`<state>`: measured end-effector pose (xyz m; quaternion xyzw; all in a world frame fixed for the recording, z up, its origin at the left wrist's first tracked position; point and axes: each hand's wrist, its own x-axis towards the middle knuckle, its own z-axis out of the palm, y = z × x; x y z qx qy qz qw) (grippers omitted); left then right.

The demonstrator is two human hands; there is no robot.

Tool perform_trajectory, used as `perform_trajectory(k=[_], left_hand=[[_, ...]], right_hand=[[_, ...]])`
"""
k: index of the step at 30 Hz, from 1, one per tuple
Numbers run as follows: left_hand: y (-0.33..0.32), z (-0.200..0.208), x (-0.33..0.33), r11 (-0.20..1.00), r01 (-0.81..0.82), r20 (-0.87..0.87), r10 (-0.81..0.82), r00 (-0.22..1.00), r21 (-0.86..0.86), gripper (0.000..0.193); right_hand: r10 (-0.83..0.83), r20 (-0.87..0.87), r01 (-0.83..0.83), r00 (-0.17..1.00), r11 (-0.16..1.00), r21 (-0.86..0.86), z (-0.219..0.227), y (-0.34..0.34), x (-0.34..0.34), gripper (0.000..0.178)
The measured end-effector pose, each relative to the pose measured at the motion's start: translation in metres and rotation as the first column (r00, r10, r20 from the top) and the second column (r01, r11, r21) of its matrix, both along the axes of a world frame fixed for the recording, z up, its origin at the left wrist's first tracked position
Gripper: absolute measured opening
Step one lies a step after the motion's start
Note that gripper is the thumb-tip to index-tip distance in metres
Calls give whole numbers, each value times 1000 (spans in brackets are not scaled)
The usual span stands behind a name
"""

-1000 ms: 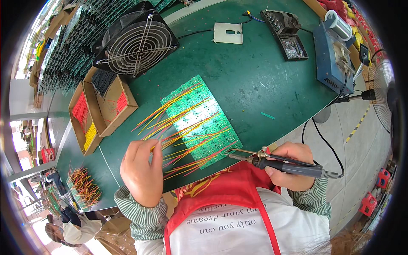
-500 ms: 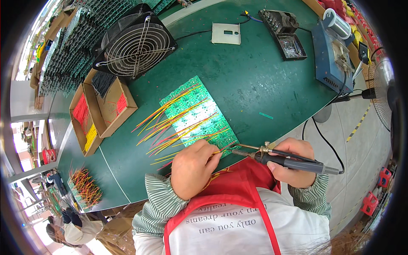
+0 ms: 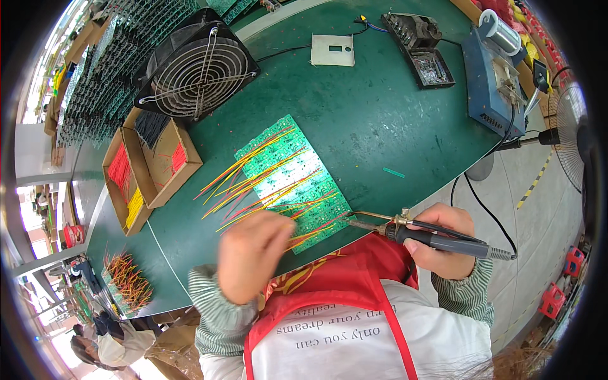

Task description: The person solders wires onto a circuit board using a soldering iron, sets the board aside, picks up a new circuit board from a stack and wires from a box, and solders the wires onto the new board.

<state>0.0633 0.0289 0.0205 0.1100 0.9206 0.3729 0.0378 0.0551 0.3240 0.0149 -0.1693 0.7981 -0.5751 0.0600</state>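
Head view: the green tabletop (image 3: 380, 120) stretches out ahead of both hands. Far ahead of the left hand stands a black fan (image 3: 202, 73) with a ringed grille; far ahead of the right, a blue unit (image 3: 486, 95). A divided cardboard box (image 3: 177, 179) sits ahead and to the left of the left hand. The circuit board panel (image 3: 292, 174) lies flat, ahead of and between the hands. It looks light, thin and stiff, probably brittle if bent, so its bare outer edges seem the safest hold, clear of where the wires meet it. The left hand (image 3: 252, 253) is blurred, fingers curled near the panel's left side; whether they pinch anything I cannot tell. The right hand (image 3: 453, 263) is wrapped round the handle of the soldering iron (image 3: 462, 245), whose tip points leftward, at or just beside the panel's right edge. The iron should be easy to lift, but its metal end may be hot, so the grip belongs well back on the handle. Slimmest are the red and yellow wires (image 3: 244, 162), running from the panel out beyond the left hand: likely light, springy and quick to tangle, best pinched singly near an end and pulled only gently
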Motion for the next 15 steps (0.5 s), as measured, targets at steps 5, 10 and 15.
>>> perform_trajectory(k=[5,10,15], left_hand=[[-5,16,-1,949,-164,-214,107,971,-268,14],[42,14,0,974,31,-23,-37,999,-226,17],[47,-7,-3,965,157,-124,-185,975,-209,10]], right_hand=[[-22,-16,22,1000,999,25,0,5,2,20],[-56,-7,56,998,997,44,6,8,2,20],[-104,42,102,994,994,34,3,15,6,20]])
